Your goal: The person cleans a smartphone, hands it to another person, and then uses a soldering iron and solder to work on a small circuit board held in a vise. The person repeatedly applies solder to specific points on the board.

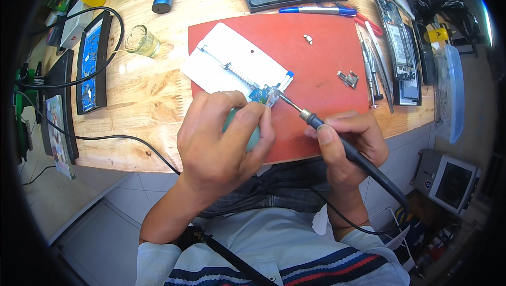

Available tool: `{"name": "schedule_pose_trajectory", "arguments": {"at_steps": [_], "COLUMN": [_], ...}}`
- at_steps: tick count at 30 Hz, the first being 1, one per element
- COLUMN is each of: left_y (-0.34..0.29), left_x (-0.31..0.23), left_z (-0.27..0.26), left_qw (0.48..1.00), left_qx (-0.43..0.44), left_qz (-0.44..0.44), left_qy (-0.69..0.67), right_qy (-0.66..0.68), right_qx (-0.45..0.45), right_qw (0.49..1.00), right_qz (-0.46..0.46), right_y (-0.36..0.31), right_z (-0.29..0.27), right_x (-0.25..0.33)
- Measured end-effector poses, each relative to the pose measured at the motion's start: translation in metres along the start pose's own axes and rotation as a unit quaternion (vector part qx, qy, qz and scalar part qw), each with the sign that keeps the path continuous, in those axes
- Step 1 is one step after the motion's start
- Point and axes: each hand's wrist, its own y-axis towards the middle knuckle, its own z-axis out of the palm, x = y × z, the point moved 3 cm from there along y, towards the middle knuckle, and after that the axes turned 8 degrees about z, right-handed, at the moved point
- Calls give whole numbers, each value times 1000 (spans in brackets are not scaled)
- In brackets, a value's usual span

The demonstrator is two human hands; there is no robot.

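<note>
My right hand grips a soldering iron by its dark handle. The iron's tip points up and left, at or very near a small metal part beside a small blue circuit board. That board sits at the lower corner of a white clamp-type board holder with a spring along it. My left hand is closed just below the board, its fingertips close to the metal part. A teal rounded object shows between its thumb and palm; the fingers hide most of it.
The holder lies on a red mat on a wooden table. Two small metal parts, including a bracket-like one, lie on the mat. To the right are tweezers and an opened phone. A glass jar and black cable are left.
</note>
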Motion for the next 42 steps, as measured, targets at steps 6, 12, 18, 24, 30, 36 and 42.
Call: {"name": "schedule_pose_trajectory", "arguments": {"at_steps": [6,12,18,24,30,36,42], "left_y": [0,-1,-1,-1,0,0,-1], "left_x": [0,0,1,1,1,0,0], "left_z": [0,0,0,0,0,-1,-1], "left_qw": [1000,1000,1000,1000,1000,1000,1000], "left_qx": [-9,-13,-16,-12,-15,-19,-18], "left_qz": [2,8,4,3,-3,-3,-4], "left_qy": [-2,2,0,4,-1,-2,-1], "right_qy": [1,-2,17,6,2,4,3], "right_qx": [-1,-4,-7,-3,-3,-9,-10], "right_qw": [1000,1000,1000,1000,1000,1000,1000], "right_qz": [8,11,-15,-8,-8,-7,-12], "right_y": [1,1,1,1,1,1,1], "right_z": [1,1,2,1,2,2,2], "right_x": [0,0,-2,-1,-1,-2,-3]}}
